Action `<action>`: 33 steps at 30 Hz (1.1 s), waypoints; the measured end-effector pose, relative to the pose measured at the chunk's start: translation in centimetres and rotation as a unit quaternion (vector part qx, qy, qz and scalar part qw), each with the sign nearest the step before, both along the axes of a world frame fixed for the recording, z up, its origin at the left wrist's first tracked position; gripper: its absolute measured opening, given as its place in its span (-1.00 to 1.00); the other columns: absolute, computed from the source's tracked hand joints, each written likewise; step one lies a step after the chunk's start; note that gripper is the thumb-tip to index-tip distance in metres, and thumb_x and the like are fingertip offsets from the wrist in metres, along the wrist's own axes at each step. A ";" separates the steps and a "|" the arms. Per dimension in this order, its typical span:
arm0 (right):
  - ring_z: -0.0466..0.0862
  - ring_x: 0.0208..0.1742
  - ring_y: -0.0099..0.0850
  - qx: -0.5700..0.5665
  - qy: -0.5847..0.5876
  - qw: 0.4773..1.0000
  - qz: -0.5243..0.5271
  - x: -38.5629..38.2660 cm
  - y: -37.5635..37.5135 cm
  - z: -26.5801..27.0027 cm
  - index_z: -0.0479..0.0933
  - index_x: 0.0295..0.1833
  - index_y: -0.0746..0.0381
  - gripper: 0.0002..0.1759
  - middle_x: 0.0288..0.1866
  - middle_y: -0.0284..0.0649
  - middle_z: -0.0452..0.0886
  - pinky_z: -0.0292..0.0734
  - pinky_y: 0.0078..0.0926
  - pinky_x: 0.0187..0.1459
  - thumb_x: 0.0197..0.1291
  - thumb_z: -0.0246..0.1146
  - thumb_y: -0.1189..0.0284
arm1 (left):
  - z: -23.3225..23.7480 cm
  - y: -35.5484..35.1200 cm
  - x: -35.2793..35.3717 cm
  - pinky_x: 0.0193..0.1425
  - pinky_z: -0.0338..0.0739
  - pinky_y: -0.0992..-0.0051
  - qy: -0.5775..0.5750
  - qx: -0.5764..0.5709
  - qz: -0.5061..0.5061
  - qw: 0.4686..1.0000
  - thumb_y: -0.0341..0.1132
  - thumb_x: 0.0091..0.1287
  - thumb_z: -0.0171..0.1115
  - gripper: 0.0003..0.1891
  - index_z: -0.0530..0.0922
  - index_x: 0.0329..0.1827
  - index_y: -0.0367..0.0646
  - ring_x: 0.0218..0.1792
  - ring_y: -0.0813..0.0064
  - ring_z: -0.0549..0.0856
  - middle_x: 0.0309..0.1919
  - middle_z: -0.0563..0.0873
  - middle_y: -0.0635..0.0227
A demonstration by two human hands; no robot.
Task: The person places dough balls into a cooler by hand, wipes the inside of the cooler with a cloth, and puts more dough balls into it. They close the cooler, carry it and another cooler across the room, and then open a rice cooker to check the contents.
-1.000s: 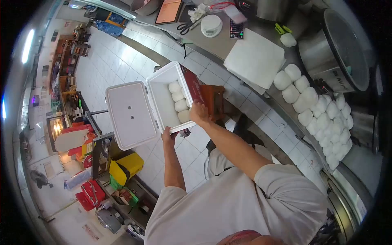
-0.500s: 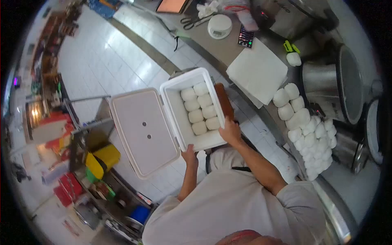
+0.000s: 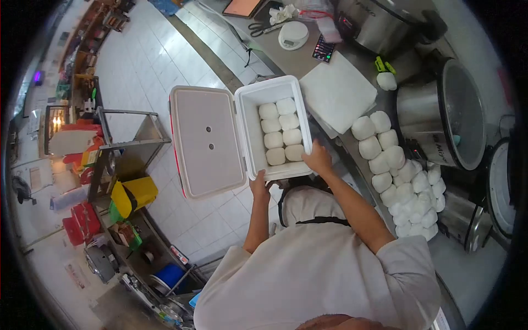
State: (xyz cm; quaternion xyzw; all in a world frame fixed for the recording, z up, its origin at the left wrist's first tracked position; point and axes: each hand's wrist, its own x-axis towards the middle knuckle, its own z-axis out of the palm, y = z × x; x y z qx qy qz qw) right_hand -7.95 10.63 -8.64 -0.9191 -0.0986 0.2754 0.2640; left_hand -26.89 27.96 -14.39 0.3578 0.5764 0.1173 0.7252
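Both my hands grip a white cooler box, held in front of my body over the floor. My left hand is closed on its near left corner, by the hinge side. At the near right corner, my right hand is wrapped round the rim. The box's lid hangs fully back to the left, its pale inner face up. Inside, several rounded white packs sit in two neat columns. More white packs are lined up and piled on the counter to my right.
On the metal counter lie a stack of white sheets, a kitchen scale, scissors and large steel cookers. A green-handled tool rests by a single pack. Metal shelving with a yellow bag stands left.
The cooler box has shifted right and slightly up in view, closer to the counter, with both hands still on it. The packs inside keep their arrangement.
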 end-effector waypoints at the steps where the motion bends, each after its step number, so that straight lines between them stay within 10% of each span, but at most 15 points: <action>1: 0.70 0.02 0.21 0.015 0.016 1.000 0.000 0.0 -0.4 -0.6 0.45 0.16 0.43 -0.29 -0.04 0.28 0.68 0.59 0.08 0.12 0.05 0.37 0.10 | 0.6 0.0 -0.1 0.01 0.76 0.08 -0.020 0.001 -0.020 1.000 -0.25 0.32 0.36 -0.54 0.48 0.17 -0.32 0.04 0.19 0.68 0.01 0.63 0.15; 8: 0.65 0.15 0.16 0.153 0.025 0.987 -0.041 -2.0 -4.5 -2.8 0.39 0.39 0.39 0.02 0.15 0.26 0.63 0.55 -0.06 0.18 0.05 0.42 -0.19 | 2.8 1.2 -2.1 0.19 0.60 0.11 0.069 -0.022 -0.192 0.979 0.28 0.44 0.16 -0.36 0.46 0.29 -0.09 0.10 0.28 0.67 0.12 0.66 0.26; 10: 0.64 0.24 0.07 0.213 0.023 0.976 -0.041 -4.0 -8.4 -1.5 0.35 0.46 0.38 -0.04 0.24 0.25 0.60 0.51 -0.17 0.29 0.21 0.33 -0.16 | 5.7 -0.5 -4.9 0.34 0.47 0.13 0.081 0.015 -0.253 0.964 0.28 0.49 0.06 -0.25 0.34 0.47 -0.15 0.41 0.24 0.47 0.35 0.53 0.17; 15: 0.74 0.09 -0.24 0.238 0.166 0.952 -0.102 -8.5 -23.3 5.4 0.54 0.29 0.34 -0.44 0.16 -0.01 0.70 0.60 -0.35 0.13 0.38 0.30 0.14 | 6.8 0.4 -9.6 0.29 0.51 0.21 0.185 -0.106 -0.740 0.638 0.00 0.49 0.13 -0.39 0.39 0.45 -0.25 0.35 0.28 0.52 0.31 0.57 0.13; 17: 0.74 0.01 -0.39 0.238 0.077 0.927 -0.279 -11.1 -31.3 2.7 0.62 0.19 0.32 -0.59 0.11 -0.15 0.74 0.61 -0.40 0.05 0.36 0.32 0.27 | 11.3 -0.2 -6.3 0.25 0.55 0.24 0.155 -0.175 -0.805 0.545 -0.09 0.47 0.17 -0.43 0.42 0.41 -0.28 0.29 0.28 0.58 0.26 0.62 0.12; 19: 0.73 0.00 -0.09 -0.027 -0.280 0.906 -0.316 -11.6 -40.9 1.7 0.63 0.14 0.27 -0.62 -0.01 -0.06 0.74 0.62 -0.26 0.06 0.27 0.35 0.31 | 15.9 -0.3 -1.2 0.21 0.59 0.28 0.111 -0.224 -0.836 0.488 -0.18 0.45 0.20 -0.48 0.46 0.38 -0.30 0.24 0.28 0.63 0.20 0.66 0.10; 21: 0.62 0.23 0.02 -0.234 -0.272 0.779 -0.514 -9.4 -45.0 9.2 0.45 0.36 0.20 -0.37 0.25 0.08 0.59 0.57 -0.09 0.15 0.25 0.35 0.15 | 19.2 -0.6 4.7 0.17 0.62 0.31 0.056 -0.213 -0.831 0.511 -0.27 0.44 0.24 -0.53 0.50 0.34 -0.33 0.18 0.29 0.68 0.14 0.71 0.09; 23: 0.50 0.31 0.22 -0.301 -0.145 0.817 -0.470 -9.7 -51.8 5.8 0.21 0.57 0.12 -0.10 0.52 -0.01 0.36 0.50 -0.01 0.31 0.13 0.39 0.18 | 20.9 -2.2 9.9 0.15 0.63 0.40 -0.012 -0.128 -0.813 0.568 -0.44 0.39 0.27 -0.60 0.53 0.27 -0.35 0.12 0.34 0.72 0.09 0.74 0.02; 25: 0.46 0.35 0.23 -0.325 -0.073 0.862 -0.383 -8.9 -53.9 5.4 0.20 0.59 0.01 -0.07 0.59 -0.06 0.25 0.46 0.01 0.36 0.10 0.41 0.19 | 23.9 -10.8 15.2 0.18 0.63 0.36 -0.097 0.182 -0.852 0.481 -0.46 0.47 0.18 -0.63 0.49 0.31 -0.30 0.11 0.36 0.72 0.10 0.75 0.10; 30: 0.46 0.35 0.18 -0.268 -0.023 0.903 -0.334 -8.8 -57.6 3.5 0.35 0.44 0.01 -0.15 0.47 -0.11 0.35 0.41 0.13 0.34 -0.03 0.50 0.32 | 16.8 -32.8 19.8 0.34 0.51 0.34 -0.274 -0.031 -0.850 0.449 -0.32 0.47 0.24 -0.50 0.39 0.44 -0.18 0.26 0.33 0.61 0.27 0.61 0.22; 33: 0.53 0.30 0.02 -0.208 -0.126 0.900 -0.363 -10.4 -55.4 8.5 0.38 0.34 0.08 -0.20 0.32 -0.08 0.46 0.53 0.02 0.20 -0.07 0.53 0.37 | 15.7 -42.6 17.0 0.31 0.55 0.24 -0.182 -0.168 -0.812 0.529 -0.12 0.45 0.32 -0.38 0.33 0.49 -0.14 0.25 0.30 0.61 0.24 0.60 0.26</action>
